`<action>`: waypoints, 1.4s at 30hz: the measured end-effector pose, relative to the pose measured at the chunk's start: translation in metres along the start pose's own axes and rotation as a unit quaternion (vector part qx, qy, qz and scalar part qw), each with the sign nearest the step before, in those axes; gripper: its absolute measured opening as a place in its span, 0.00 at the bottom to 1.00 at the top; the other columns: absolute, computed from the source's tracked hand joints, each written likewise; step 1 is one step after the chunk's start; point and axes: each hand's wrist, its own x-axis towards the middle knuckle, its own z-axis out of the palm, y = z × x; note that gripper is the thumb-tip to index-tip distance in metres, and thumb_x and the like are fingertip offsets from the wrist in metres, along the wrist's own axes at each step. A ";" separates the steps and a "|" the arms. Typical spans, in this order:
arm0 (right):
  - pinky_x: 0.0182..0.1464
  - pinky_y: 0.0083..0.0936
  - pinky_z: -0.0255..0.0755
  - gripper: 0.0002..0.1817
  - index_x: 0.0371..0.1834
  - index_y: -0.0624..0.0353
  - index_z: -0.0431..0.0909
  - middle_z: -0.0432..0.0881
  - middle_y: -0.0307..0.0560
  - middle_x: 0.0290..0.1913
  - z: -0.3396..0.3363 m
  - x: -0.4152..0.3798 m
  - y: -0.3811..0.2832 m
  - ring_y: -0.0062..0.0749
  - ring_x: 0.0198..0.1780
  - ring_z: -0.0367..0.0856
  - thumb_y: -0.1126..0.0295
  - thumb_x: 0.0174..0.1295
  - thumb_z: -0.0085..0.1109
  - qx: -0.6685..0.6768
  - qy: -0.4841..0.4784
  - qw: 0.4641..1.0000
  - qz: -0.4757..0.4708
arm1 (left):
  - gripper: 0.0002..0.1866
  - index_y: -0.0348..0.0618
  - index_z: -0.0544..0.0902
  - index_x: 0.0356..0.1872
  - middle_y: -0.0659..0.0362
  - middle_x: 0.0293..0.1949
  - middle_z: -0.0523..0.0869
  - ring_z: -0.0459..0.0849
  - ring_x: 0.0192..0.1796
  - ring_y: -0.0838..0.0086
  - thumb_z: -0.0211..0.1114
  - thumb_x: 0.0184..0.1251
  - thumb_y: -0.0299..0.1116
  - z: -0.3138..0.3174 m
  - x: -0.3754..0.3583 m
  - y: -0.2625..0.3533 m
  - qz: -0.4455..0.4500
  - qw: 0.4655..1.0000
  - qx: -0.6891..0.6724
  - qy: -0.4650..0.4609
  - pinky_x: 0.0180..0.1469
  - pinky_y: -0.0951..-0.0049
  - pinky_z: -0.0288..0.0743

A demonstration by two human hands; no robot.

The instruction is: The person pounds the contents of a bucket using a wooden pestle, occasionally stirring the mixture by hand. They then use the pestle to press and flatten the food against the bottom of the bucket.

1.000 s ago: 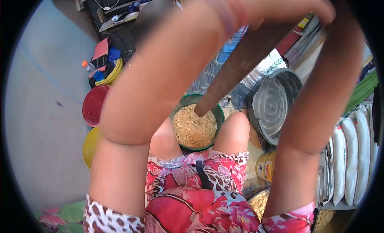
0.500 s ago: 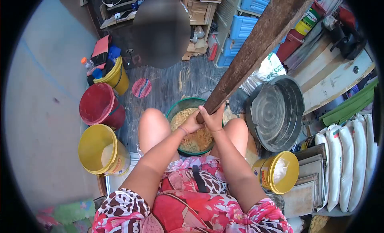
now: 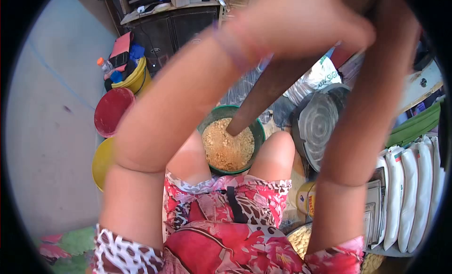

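A thick wooden pole (image 3: 278,83) slants down from the top right, its lower end over the crumbly yellowish mass (image 3: 226,147) inside a green tub (image 3: 260,137). High in front of me, my left hand (image 3: 310,27), blurred and banded at the wrist, is closed around the pole. Farther up at the top edge, my right hand (image 3: 393,10) is also on the pole, its fingers mostly cut off by the frame. The tub stands on the floor between my knees.
Left of me stand a red bucket (image 3: 112,111), a yellow bucket (image 3: 102,165) and a filled yellow bucket (image 3: 141,78). To the right are a black basin (image 3: 318,128), a small yellow bucket (image 3: 306,198), a white sack (image 3: 318,78) and several packed white bags (image 3: 409,194).
Both hands have risen from low over the tub to the top of the view, lifting the pole. The crumbly mass now shows more fully.
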 end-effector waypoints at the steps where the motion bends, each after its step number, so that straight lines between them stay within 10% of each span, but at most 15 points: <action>1: 0.45 0.30 0.71 0.17 0.41 0.62 0.78 0.81 0.48 0.36 -0.006 0.016 0.002 0.36 0.41 0.79 0.64 0.51 0.65 0.082 0.001 0.993 0.082 | 0.41 0.37 0.65 0.60 0.46 0.45 0.81 0.81 0.48 0.63 0.73 0.40 0.34 -0.003 0.008 0.019 0.000 0.999 -0.046 -0.016 0.53 0.67 0.72; 4: 0.46 0.31 0.70 0.17 0.42 0.63 0.77 0.81 0.48 0.37 -0.008 0.038 -0.014 0.37 0.42 0.79 0.66 0.51 0.65 0.332 0.061 0.918 0.209 | 0.40 0.36 0.65 0.60 0.47 0.47 0.80 0.80 0.50 0.64 0.73 0.41 0.34 -0.009 0.031 0.033 -0.009 0.991 -0.126 -0.037 0.54 0.67 0.71; 9: 0.48 0.32 0.70 0.19 0.44 0.64 0.76 0.80 0.49 0.39 0.042 -0.079 -0.096 0.38 0.43 0.78 0.67 0.50 0.64 0.313 0.029 0.857 0.407 | 0.40 0.35 0.65 0.61 0.48 0.51 0.79 0.77 0.54 0.67 0.72 0.44 0.34 0.045 -0.059 -0.105 0.030 0.999 -0.021 0.028 0.56 0.67 0.69; 12: 0.56 0.32 0.61 0.41 0.59 0.64 0.57 0.66 0.48 0.52 0.089 -0.274 -0.263 0.34 0.52 0.66 0.65 0.45 0.72 0.546 -0.013 0.642 0.539 | 0.37 0.40 0.64 0.63 0.57 0.56 0.75 0.72 0.58 0.72 0.69 0.48 0.25 0.100 -0.235 -0.229 -0.275 0.946 -0.168 0.013 0.60 0.71 0.66; 16: 0.56 0.31 0.62 0.40 0.58 0.63 0.56 0.66 0.47 0.50 0.093 -0.307 -0.266 0.33 0.52 0.66 0.66 0.46 0.71 0.578 -0.040 0.580 0.572 | 0.33 0.41 0.69 0.59 0.60 0.52 0.77 0.74 0.54 0.75 0.69 0.47 0.23 0.096 -0.238 -0.224 -0.392 0.907 -0.143 -0.065 0.57 0.72 0.68; 23: 0.40 0.29 0.72 0.35 0.57 0.57 0.48 0.71 0.47 0.38 0.065 -0.242 -0.211 0.27 0.36 0.74 0.71 0.52 0.63 0.527 0.055 0.731 0.430 | 0.30 0.41 0.75 0.50 0.56 0.48 0.80 0.77 0.50 0.72 0.74 0.39 0.28 0.106 -0.215 -0.191 -0.286 0.955 -0.069 0.044 0.54 0.71 0.70; 24: 0.57 0.34 0.59 0.43 0.59 0.65 0.51 0.64 0.50 0.50 0.059 -0.221 -0.196 0.36 0.52 0.65 0.59 0.46 0.69 0.553 0.101 0.688 0.459 | 0.32 0.40 0.74 0.51 0.55 0.48 0.79 0.77 0.51 0.71 0.74 0.37 0.29 0.097 -0.196 -0.175 -0.291 0.956 -0.041 0.004 0.55 0.71 0.70; 26: 0.52 0.31 0.67 0.43 0.60 0.63 0.50 0.68 0.51 0.49 0.024 -0.128 -0.155 0.34 0.49 0.71 0.63 0.46 0.70 0.502 0.135 0.759 0.392 | 0.35 0.39 0.72 0.53 0.53 0.49 0.79 0.77 0.53 0.69 0.74 0.36 0.30 0.072 -0.145 -0.136 -0.206 0.978 -0.036 -0.005 0.55 0.70 0.70; 31: 0.50 0.34 0.68 0.35 0.52 0.68 0.65 0.76 0.52 0.43 -0.031 0.029 -0.015 0.40 0.44 0.75 0.56 0.47 0.69 0.094 0.079 0.966 0.226 | 0.37 0.35 0.72 0.52 0.51 0.42 0.83 0.81 0.46 0.69 0.74 0.42 0.46 0.022 0.004 -0.010 0.034 0.998 -0.030 0.042 0.48 0.70 0.74; 33: 0.47 0.34 0.69 0.35 0.52 0.67 0.65 0.76 0.52 0.41 -0.037 0.055 -0.008 0.41 0.42 0.76 0.57 0.46 0.69 0.241 0.087 0.939 0.229 | 0.17 0.34 0.76 0.38 0.55 0.25 0.78 0.76 0.24 0.72 0.62 0.53 0.37 -0.012 0.046 0.071 -0.191 0.942 -0.234 -0.146 0.30 0.71 0.74; 35: 0.44 0.35 0.70 0.35 0.52 0.66 0.65 0.77 0.52 0.40 -0.032 0.064 -0.014 0.42 0.39 0.76 0.58 0.45 0.69 0.309 0.096 0.917 0.232 | 0.16 0.34 0.78 0.36 0.55 0.28 0.79 0.76 0.25 0.74 0.62 0.53 0.38 0.011 0.045 0.027 0.044 0.979 -0.195 -0.053 0.27 0.72 0.71; 39: 0.39 0.37 0.72 0.34 0.51 0.63 0.65 0.78 0.52 0.38 0.010 -0.013 -0.087 0.45 0.33 0.77 0.59 0.44 0.70 0.176 0.131 0.926 0.308 | 0.33 0.35 0.69 0.57 0.52 0.48 0.80 0.78 0.49 0.71 0.68 0.45 0.32 0.039 -0.050 -0.064 -0.022 0.997 -0.029 0.063 0.54 0.69 0.71; 40: 0.48 0.36 0.70 0.34 0.55 0.64 0.62 0.75 0.55 0.45 0.032 -0.067 -0.135 0.42 0.44 0.77 0.62 0.47 0.67 0.429 0.155 0.770 0.447 | 0.35 0.37 0.66 0.60 0.53 0.53 0.77 0.74 0.57 0.71 0.67 0.46 0.27 0.058 -0.103 -0.111 -0.047 0.992 -0.085 0.077 0.61 0.69 0.65; 41: 0.57 0.36 0.63 0.37 0.58 0.65 0.58 0.71 0.58 0.52 0.064 -0.142 -0.177 0.41 0.55 0.71 0.64 0.48 0.67 0.360 0.110 0.844 0.382 | 0.36 0.40 0.66 0.62 0.54 0.55 0.77 0.71 0.61 0.70 0.67 0.46 0.25 0.083 -0.172 -0.185 -0.149 0.981 -0.089 0.085 0.64 0.68 0.60; 42: 0.60 0.37 0.58 0.38 0.58 0.66 0.57 0.67 0.57 0.54 0.086 -0.224 -0.232 0.42 0.57 0.66 0.65 0.47 0.69 0.512 0.044 0.718 0.470 | 0.35 0.42 0.67 0.61 0.56 0.55 0.77 0.72 0.60 0.71 0.68 0.47 0.23 0.095 -0.232 -0.214 -0.278 0.950 -0.130 0.058 0.64 0.68 0.61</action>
